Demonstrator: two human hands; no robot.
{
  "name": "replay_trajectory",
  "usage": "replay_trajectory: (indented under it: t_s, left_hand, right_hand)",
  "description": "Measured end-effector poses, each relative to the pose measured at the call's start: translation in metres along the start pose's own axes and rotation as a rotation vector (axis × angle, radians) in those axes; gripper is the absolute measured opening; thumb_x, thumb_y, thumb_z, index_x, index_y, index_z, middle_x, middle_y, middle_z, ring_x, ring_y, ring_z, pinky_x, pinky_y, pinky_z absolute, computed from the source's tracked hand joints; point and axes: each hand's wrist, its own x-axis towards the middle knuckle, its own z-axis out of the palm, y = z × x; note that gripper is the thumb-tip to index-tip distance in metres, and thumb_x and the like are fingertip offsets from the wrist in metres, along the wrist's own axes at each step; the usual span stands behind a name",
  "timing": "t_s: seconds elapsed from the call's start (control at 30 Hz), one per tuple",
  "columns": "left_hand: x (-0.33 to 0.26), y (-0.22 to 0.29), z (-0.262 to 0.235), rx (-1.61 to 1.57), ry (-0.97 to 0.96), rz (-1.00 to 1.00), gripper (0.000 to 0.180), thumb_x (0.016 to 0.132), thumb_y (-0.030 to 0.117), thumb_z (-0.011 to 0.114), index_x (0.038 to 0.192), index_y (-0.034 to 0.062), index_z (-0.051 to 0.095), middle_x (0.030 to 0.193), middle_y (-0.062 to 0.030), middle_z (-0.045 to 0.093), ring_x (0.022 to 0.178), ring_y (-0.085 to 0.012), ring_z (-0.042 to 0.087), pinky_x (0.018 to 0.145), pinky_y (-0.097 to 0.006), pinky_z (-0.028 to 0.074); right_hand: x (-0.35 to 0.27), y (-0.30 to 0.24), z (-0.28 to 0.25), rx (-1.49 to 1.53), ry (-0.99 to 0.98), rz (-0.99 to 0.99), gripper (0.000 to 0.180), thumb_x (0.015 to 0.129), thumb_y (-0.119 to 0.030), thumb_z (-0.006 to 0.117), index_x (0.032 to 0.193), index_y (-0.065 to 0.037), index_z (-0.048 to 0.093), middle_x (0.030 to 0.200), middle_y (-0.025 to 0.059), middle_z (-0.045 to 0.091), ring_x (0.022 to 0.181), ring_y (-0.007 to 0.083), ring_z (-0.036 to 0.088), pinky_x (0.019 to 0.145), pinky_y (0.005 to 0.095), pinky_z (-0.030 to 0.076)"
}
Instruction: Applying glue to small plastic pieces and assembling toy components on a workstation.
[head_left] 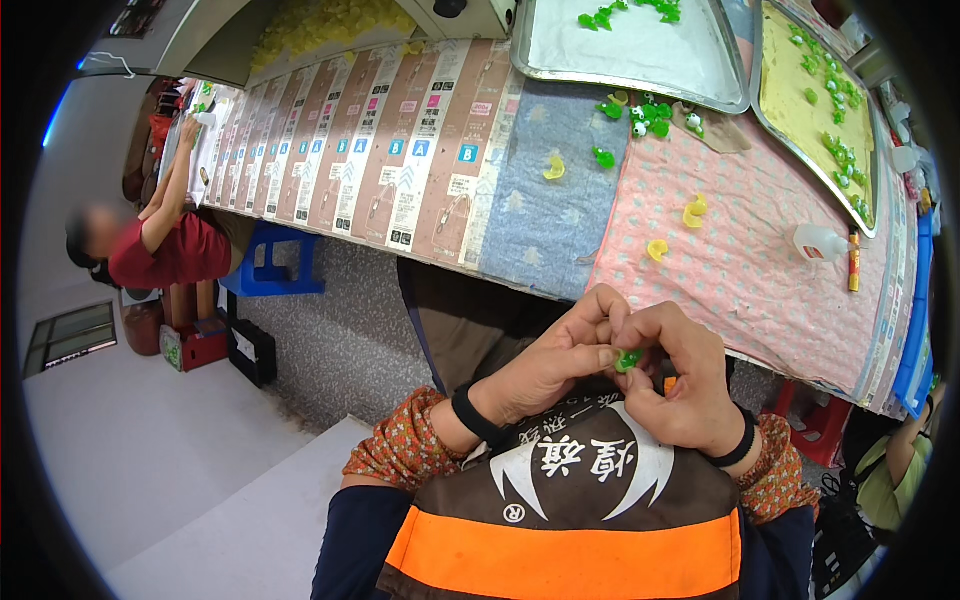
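Observation:
Close to my body, in front of the table edge, my left hand [560,352] and my right hand [684,372] meet with their fingertips pinched together. Between them is a small green plastic figure [627,360], mostly covered by the fingers, with a hint of yellow at its edge. On the pink cloth beyond lie curved yellow pieces [694,211], and another yellow piece [554,167] rests on the blue cloth. A cluster of small green figures with white eyes [650,118] sits further off, below the white-lined tray.
A white-lined metal tray [640,70] and a yellow-lined tray [780,70] bear green figures. On the right stand a clear bottle [818,242] and an orange tube [854,262]. Yellow pieces [320,30] fill a bin at the back. One co-worker [180,240] sits left, another [890,470] right.

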Motion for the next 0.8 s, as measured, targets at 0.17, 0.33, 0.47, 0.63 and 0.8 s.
replay_trajectory:
  t_s: [0.17,0.33,0.47,0.63,0.8]
  left_hand:
    - [0.002,-0.001,0.002,-0.053,-0.008,-0.020,0.023,0.097,0.012,0.060,0.113,0.0125,0.042,0.105,-0.0034,0.058,0.100,-0.0112,0.060,0.087,-0.026,0.048]
    - [0.002,-0.001,0.002,-0.079,-0.013,-0.035,0.023,0.097,0.011,0.060,0.113,0.0132,0.042,0.105,-0.0015,0.057,0.101,-0.0110,0.059,0.088,-0.027,0.047]
    - [0.002,0.001,0.002,-0.100,-0.015,-0.048,0.024,0.096,0.008,0.059,0.113,0.0135,0.042,0.106,-0.0001,0.055,0.104,-0.0108,0.057,0.091,-0.027,0.046]
    - [0.002,-0.001,0.002,-0.111,-0.021,-0.043,0.024,0.095,0.007,0.059,0.112,0.0139,0.043,0.106,0.0006,0.054,0.106,-0.0107,0.056,0.092,-0.027,0.045]
    - [0.003,-0.001,0.003,-0.131,-0.007,-0.073,0.023,0.096,0.007,0.059,0.112,0.0140,0.043,0.107,0.0011,0.053,0.107,-0.0111,0.056,0.094,-0.028,0.045]
  right_hand:
    - [-0.001,0.003,0.000,0.015,0.009,-0.041,0.034,0.068,0.008,0.060,0.100,-0.003,0.058,0.083,0.0061,0.059,0.064,0.0148,0.057,0.055,0.0263,0.046]
    - [-0.001,0.003,0.000,0.020,0.001,-0.052,0.035,0.068,0.008,0.060,0.102,-0.003,0.057,0.083,0.0060,0.060,0.065,0.0148,0.057,0.055,0.0264,0.046]
    - [0.000,0.003,0.001,0.023,0.002,-0.059,0.037,0.069,0.008,0.060,0.104,-0.003,0.057,0.084,0.0058,0.061,0.065,0.0143,0.057,0.055,0.0261,0.046]
    - [-0.002,0.006,0.003,0.052,0.008,-0.038,0.037,0.069,0.008,0.060,0.105,-0.003,0.057,0.082,0.0057,0.060,0.064,0.0140,0.056,0.054,0.0260,0.044]
    - [-0.005,0.011,0.004,0.077,0.017,-0.030,0.039,0.069,0.007,0.060,0.106,-0.004,0.057,0.081,0.0059,0.058,0.062,0.0142,0.055,0.053,0.0265,0.042]
